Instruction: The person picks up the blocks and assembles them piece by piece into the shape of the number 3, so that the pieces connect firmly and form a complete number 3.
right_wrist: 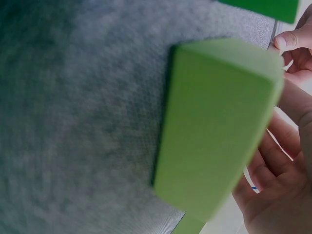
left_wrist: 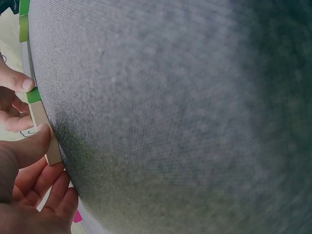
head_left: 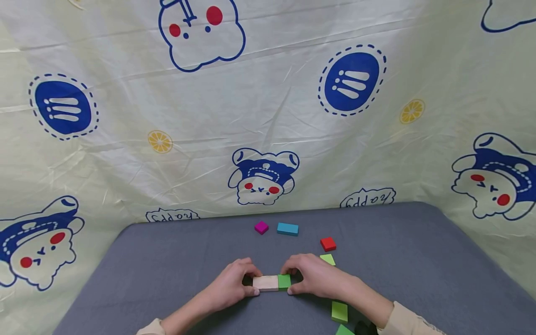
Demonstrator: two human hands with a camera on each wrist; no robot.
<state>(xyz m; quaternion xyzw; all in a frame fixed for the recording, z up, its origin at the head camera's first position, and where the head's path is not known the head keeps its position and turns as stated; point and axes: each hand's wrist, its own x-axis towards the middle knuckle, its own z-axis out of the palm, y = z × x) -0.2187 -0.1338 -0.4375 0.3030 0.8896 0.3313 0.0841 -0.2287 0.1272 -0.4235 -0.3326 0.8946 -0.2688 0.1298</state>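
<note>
Two blocks lie end to end on the grey cloth: a plain wooden block [head_left: 265, 283] on the left and a shorter green block [head_left: 284, 282] against its right end. My left hand [head_left: 231, 284] pinches the wooden block at its left end, with thumb near and fingers on the far side. From the right, my right hand [head_left: 314, 277] holds the green block between thumb and fingers in the same way. The left wrist view shows the left thumb along the side of the wooden block [left_wrist: 45, 127], its fingertips at the end.
Beyond the hands lie a magenta block [head_left: 261, 227], a blue block [head_left: 287, 229] and a red block [head_left: 328, 244]. A light green block [head_left: 328, 259] sits behind the right wrist. Another light green block [head_left: 339, 312] lies under the right forearm, with a green block [head_left: 344, 330] nearer.
</note>
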